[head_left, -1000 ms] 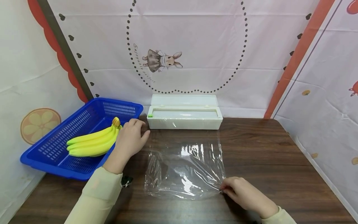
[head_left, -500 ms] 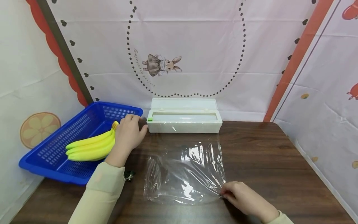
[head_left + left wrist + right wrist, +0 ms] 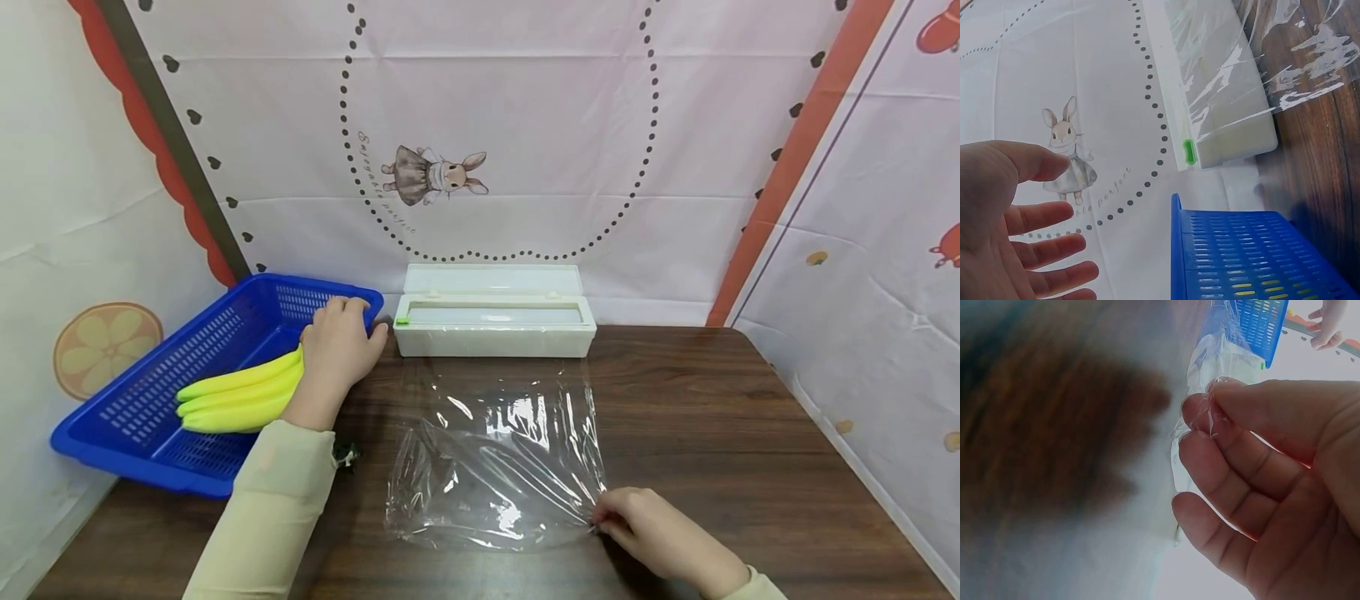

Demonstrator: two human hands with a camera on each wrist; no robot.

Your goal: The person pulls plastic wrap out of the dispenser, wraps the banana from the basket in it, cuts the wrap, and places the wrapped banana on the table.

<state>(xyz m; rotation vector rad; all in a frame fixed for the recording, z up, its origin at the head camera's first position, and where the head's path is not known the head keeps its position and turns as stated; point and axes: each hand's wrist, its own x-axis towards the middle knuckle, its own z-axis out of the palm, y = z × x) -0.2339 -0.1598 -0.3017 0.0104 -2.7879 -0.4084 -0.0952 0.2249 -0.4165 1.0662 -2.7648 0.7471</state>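
Clear plastic film (image 3: pixel 495 467) stretches from the front of a white dispenser box (image 3: pixel 495 340) over the brown table. My right hand (image 3: pixel 667 533) pinches the film's near right corner between thumb and fingertips; in the right wrist view the film (image 3: pixel 1211 415) shows between thumb and forefinger of that hand (image 3: pixel 1260 469). My left hand (image 3: pixel 333 354) hangs over the right side of the blue basket, above yellow bananas (image 3: pixel 240 400), partly hiding them. In the left wrist view the left hand (image 3: pixel 1029 231) has its fingers spread and holds nothing.
The blue basket (image 3: pixel 142 471) stands at the left on the wooden table (image 3: pixel 712 417). The dispenser's lid (image 3: pixel 493 277) is raised, against a patterned cloth backdrop (image 3: pixel 570 150). A small green piece (image 3: pixel 402 321) sits at the dispenser's left end.
My left hand has moved slightly left and farther over the basket, covering the bananas' stem. My right hand keeps its pinch on the film, whose creases have shifted. The head view has tilted slightly.
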